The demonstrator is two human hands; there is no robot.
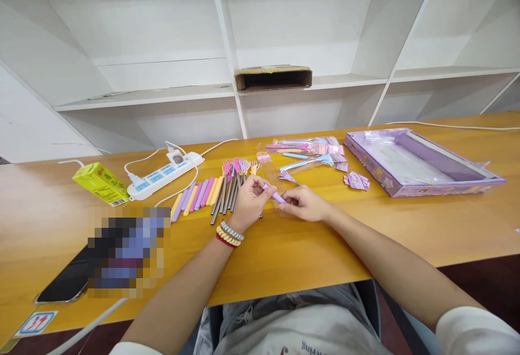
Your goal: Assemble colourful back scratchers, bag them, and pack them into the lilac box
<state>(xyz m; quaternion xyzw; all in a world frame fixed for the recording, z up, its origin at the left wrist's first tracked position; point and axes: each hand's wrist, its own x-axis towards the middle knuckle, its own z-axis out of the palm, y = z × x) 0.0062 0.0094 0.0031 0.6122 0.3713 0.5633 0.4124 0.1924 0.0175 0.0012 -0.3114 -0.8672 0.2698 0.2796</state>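
Wooden table [325, 257] below white shelves [300, 19] | left hand [254, 199] pinches purple handle [277, 197] | right hand [305, 203] pinches its lower end | handle slants between both hands, near clear plastic sleeve [268, 170] | left: metal rods [231, 195], row of coloured sticks [201, 195] | right: small cards [357, 181], purple box [447, 188]

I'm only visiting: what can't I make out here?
Head view:
1. Purple stick: partly covered by the left hand.
2. Metal rods: some partly hidden behind that hand.
3. Phone: partly masked by pixelation.
4. Small cards: print too small to read.
5. White cable, back right: cut off by the picture's edge.
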